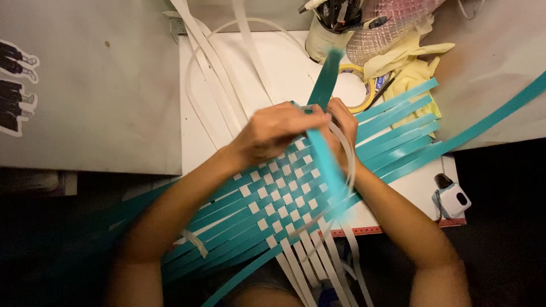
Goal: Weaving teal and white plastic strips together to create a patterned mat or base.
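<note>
My left hand pins the teal-and-white woven mat on the table. Just right of it, my right hand pinches a loose teal strip standing above the mat. If either grip slackens, I think the strip could slide out.

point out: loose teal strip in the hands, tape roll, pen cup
teal strip point(325, 79), head view, upper part above the hands
tape roll point(359, 73), head view, yellowish rim at its top
pen cup point(323, 41), head view, cream side wall
</note>
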